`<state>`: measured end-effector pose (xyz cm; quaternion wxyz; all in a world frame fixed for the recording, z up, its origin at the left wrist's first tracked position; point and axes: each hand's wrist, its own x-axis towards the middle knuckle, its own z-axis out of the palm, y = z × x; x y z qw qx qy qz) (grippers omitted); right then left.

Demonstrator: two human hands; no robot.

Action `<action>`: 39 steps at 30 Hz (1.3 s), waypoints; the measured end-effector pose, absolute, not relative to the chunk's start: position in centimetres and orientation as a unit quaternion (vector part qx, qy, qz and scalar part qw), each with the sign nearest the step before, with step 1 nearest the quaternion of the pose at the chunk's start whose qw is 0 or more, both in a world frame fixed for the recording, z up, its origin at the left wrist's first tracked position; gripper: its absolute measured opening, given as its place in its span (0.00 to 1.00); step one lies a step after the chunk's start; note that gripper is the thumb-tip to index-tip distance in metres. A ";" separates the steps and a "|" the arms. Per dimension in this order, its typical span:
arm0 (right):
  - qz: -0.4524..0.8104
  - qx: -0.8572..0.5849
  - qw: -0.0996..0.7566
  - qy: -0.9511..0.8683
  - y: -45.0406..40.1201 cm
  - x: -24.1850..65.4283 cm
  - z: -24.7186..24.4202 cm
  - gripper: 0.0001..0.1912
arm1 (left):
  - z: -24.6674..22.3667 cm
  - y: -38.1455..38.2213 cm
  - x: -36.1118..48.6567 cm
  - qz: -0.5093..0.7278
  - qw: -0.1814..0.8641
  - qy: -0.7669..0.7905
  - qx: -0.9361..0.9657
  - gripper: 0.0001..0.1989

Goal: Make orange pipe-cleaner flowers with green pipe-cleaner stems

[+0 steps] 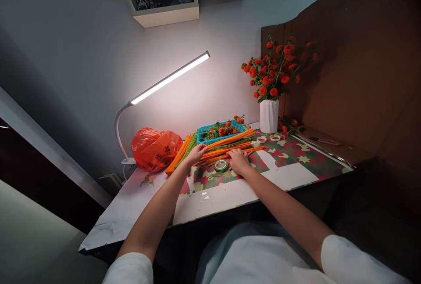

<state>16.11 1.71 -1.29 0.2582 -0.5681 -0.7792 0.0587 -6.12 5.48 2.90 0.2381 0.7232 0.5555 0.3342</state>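
Orange and green pipe cleaners point(226, 143) lie in long bundles across the table. At the left end of an orange bundle, my left hand point(196, 153) has its fingers closed on the fuzzy stems. My right hand point(239, 161) rests lower and to the right, its bent fingers closed on a few orange stems near the table top. Between the hands sits a roll of green tape point(221, 165). Another pile of orange and green pipe cleaners point(180, 154) lies left of my left hand. The fingertips are partly hidden.
Behind the stems stands a blue basket point(200, 135) with orange flowers. A white ribbed vase point(269, 117) holds more flowers. A red plastic bag point(154, 149) and a lit lamp point(171, 77) are at left. Smaller tape rolls point(262, 139) lie right; cardboard point(355, 77) borders the table.
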 end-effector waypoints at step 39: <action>0.059 -0.589 0.270 -0.759 3.1 15.8 -2.1 0.12 | 3.4 2.7 -4.1 0.354 0.503 0.533 0.582 0.16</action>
